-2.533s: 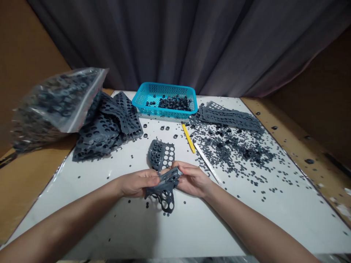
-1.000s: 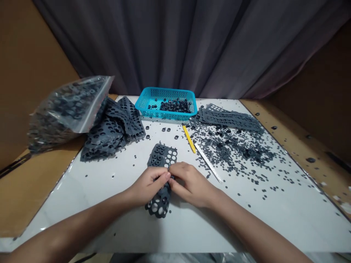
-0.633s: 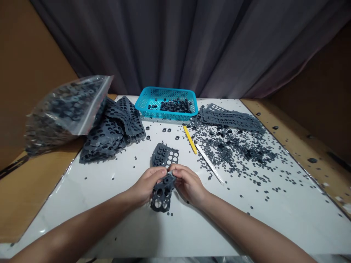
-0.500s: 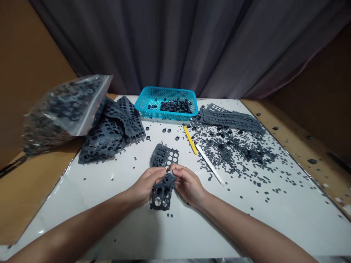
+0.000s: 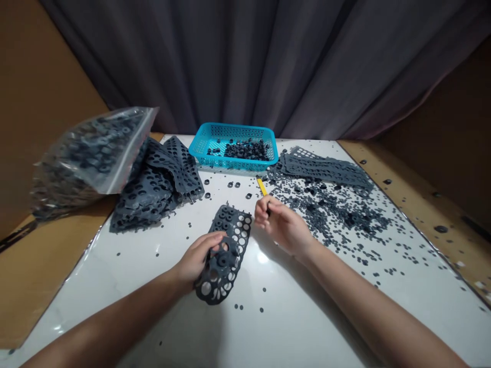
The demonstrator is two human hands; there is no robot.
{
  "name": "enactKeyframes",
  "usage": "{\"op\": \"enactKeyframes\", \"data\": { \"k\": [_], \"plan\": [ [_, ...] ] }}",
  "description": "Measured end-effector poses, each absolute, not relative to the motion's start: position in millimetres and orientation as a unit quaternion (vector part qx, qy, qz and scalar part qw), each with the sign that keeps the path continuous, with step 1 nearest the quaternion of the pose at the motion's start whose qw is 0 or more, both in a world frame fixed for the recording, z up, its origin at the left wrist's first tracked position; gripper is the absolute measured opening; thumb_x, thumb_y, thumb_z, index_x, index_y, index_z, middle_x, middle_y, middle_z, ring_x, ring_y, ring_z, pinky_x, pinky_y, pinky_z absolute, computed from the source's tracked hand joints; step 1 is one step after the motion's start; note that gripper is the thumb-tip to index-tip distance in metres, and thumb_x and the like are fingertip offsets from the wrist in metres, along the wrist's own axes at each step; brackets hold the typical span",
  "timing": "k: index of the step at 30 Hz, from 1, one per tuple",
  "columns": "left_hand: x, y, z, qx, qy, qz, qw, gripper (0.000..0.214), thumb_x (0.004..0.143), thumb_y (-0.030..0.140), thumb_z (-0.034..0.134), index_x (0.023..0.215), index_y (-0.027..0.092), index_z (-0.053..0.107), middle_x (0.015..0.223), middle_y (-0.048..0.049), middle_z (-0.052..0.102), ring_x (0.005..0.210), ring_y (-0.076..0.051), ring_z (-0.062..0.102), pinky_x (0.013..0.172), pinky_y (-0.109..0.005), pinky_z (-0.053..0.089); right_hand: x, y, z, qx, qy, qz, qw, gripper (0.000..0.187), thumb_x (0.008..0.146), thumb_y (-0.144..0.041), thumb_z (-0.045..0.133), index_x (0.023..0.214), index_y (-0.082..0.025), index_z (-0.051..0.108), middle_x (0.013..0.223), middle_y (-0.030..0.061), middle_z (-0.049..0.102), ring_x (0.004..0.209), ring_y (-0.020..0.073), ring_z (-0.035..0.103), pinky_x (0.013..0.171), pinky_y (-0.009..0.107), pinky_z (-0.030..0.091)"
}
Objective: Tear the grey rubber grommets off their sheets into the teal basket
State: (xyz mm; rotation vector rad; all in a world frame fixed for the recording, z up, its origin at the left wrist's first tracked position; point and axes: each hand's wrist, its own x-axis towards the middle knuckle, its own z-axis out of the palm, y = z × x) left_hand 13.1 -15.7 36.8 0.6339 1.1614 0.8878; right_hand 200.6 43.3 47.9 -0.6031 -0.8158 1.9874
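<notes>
My left hand (image 5: 199,258) grips a dark grey rubber sheet (image 5: 226,248) full of round holes, holding it flat just above the white table (image 5: 299,327). Some rings still sit in the sheet's far end. My right hand (image 5: 282,225) is lifted off the sheet to the right, with its fingertips pinched on a small dark ring. A blue plastic basket (image 5: 236,148) holding loose black rings stands at the far middle of the table.
A pile of punched grey sheets (image 5: 153,184) lies at the left beside a clear bag of rings (image 5: 86,156). More sheets (image 5: 326,168) and scattered rubber bits (image 5: 337,214) cover the right. A yellow stick (image 5: 262,186) lies behind my right hand.
My hands were together, bending the sheet. Now the right hand has pulled away up and to the right with a small ring, and the sheet lies unfolded in my left hand.
</notes>
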Motion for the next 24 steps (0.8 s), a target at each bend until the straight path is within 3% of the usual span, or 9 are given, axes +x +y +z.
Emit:
{"op": "enactKeyframes", "data": {
  "k": [9, 14, 18, 20, 24],
  "plan": [
    [1, -18, 41, 0.123, 0.531, 0.472, 0.693, 0.025, 0.057, 0.035, 0.072, 0.067, 0.015, 0.062, 0.055, 0.0045, 0.059, 0.051, -0.011, 0.054, 0.054, -0.022, 0.043, 191, 106, 82, -0.226, -0.296, 0.858, 0.355, 0.021, 0.087, -0.021, 0.030, 0.075, -0.017, 0.046, 0.071, 0.0007, 0.039, 0.055, 0.0096, 0.036, 0.055, 0.023, 0.035],
    [-2, -20, 35, 0.083, 0.554, 0.463, 0.687, 0.020, 0.063, 0.030, 0.072, 0.076, 0.017, 0.067, 0.071, 0.0007, 0.067, 0.072, -0.016, 0.063, 0.067, -0.023, 0.048, 184, 106, 86, -0.207, -0.293, 0.870, 0.337, 0.023, 0.089, -0.024, 0.027, 0.076, -0.017, 0.045, 0.069, -0.0001, 0.038, 0.054, 0.0092, 0.035, 0.054, 0.022, 0.035],
    [-2, -19, 36, 0.055, 0.547, 0.468, 0.692, 0.018, 0.066, 0.028, 0.072, 0.080, 0.019, 0.067, 0.073, 0.0006, 0.067, 0.072, -0.015, 0.063, 0.069, -0.024, 0.048, 182, 113, 89, -0.216, -0.363, 0.848, 0.322, 0.019, 0.088, -0.027, 0.030, 0.080, -0.019, 0.045, 0.068, -0.0004, 0.038, 0.053, 0.0098, 0.036, 0.054, 0.023, 0.037],
    [-3, -18, 38, 0.090, 0.522, 0.490, 0.692, 0.018, 0.065, 0.030, 0.073, 0.077, 0.019, 0.066, 0.069, 0.0013, 0.065, 0.067, -0.013, 0.060, 0.066, -0.022, 0.047, 181, 132, 89, -0.280, -0.466, 0.773, 0.326, 0.016, 0.086, -0.028, 0.033, 0.081, -0.020, 0.046, 0.069, 0.0000, 0.043, 0.054, 0.0101, 0.038, 0.056, 0.024, 0.039],
    [-8, -13, 38, 0.217, 0.463, 0.515, 0.689, 0.030, 0.065, 0.043, 0.072, 0.062, 0.017, 0.058, 0.059, 0.0035, 0.054, 0.054, -0.009, 0.048, 0.055, -0.019, 0.040, 181, 203, 81, -0.500, -0.656, 0.446, 0.347, 0.015, 0.082, -0.029, 0.040, 0.085, -0.019, 0.051, 0.081, 0.0034, 0.058, 0.066, 0.0132, 0.052, 0.066, 0.030, 0.045]
  ]
}}
